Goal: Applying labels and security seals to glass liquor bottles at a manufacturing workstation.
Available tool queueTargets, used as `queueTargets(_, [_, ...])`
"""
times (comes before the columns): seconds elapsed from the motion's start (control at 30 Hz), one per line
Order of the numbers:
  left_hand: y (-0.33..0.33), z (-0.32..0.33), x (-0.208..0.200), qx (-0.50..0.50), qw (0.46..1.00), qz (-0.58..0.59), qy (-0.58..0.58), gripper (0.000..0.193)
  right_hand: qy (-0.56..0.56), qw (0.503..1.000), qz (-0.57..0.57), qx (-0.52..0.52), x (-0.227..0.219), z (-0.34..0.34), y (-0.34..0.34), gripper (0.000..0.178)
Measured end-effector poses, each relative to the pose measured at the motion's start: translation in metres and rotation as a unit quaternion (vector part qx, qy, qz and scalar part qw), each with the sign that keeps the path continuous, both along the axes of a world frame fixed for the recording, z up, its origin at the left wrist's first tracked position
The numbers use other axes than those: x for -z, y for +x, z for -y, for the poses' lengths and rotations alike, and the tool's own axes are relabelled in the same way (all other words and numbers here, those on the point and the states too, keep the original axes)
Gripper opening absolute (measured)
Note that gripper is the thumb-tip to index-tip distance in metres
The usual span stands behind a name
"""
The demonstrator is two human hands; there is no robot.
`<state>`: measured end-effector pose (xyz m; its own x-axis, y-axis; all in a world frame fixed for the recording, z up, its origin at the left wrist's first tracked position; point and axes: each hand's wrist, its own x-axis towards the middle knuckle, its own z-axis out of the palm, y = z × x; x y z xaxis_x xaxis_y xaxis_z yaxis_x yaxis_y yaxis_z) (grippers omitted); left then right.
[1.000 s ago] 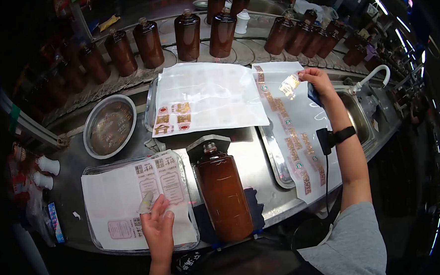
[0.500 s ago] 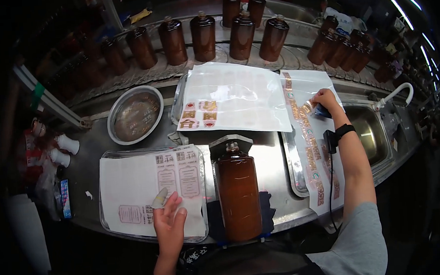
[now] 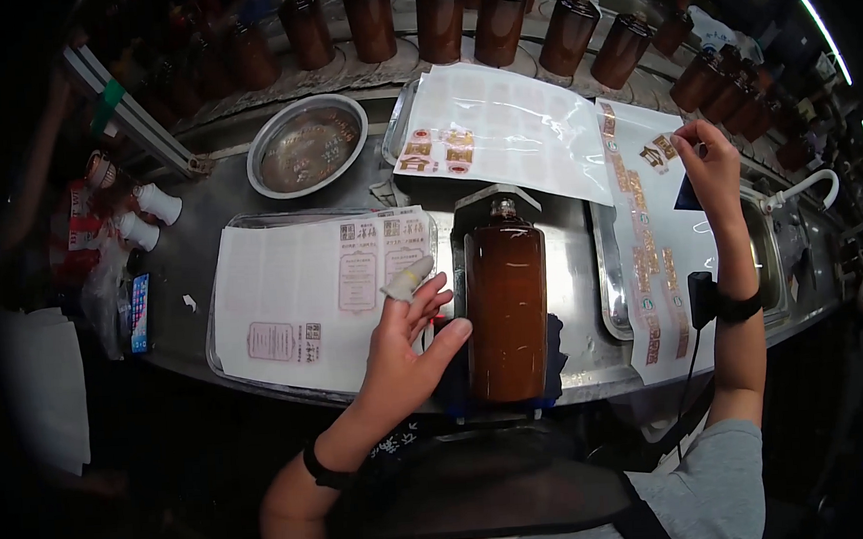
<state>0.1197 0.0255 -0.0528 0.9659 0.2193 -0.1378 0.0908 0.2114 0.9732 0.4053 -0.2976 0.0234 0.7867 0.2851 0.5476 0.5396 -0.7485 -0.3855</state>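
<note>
A brown glass bottle (image 3: 508, 309) lies in a metal holder in front of me, its neck pointing away. My left hand (image 3: 408, 339) is open just left of the bottle, a pale cot on one finger. Over the strip sheet at the right, my right hand (image 3: 713, 169) is closed in a pinch on a small gold decal (image 3: 657, 153). A dark blue flat piece (image 3: 686, 196) shows under that hand; whether it is held, I cannot tell. Beneath lies the sheet of gold decals (image 3: 633, 195).
Printed label sheets (image 3: 276, 278) lie on a tray at left. Behind are a metal basin (image 3: 308, 149) with water and a white decal sheet (image 3: 502, 119). Several brown bottles (image 3: 438, 20) line the back. A phone (image 3: 140, 312) lies far left; a sink (image 3: 764, 252) is at right.
My right hand has lifted the gold decal up from the strip sheet. My left hand has moved right, from over the label sheets to beside the bottle. The view has shifted.
</note>
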Motion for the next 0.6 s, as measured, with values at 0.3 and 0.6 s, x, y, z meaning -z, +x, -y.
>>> queueTargets(0.3, [0.023,0.012,0.013,0.066,0.995,0.054,0.045,0.089,0.098,0.967,-0.159,-0.172,-0.069,-0.054,-0.13,0.007])
queueTargets(0.6, [0.023,0.005,0.008,0.138,0.988,0.037,-0.059,0.082,0.098,0.853,-0.38,-0.343,-0.072,-0.102,-0.145,0.009])
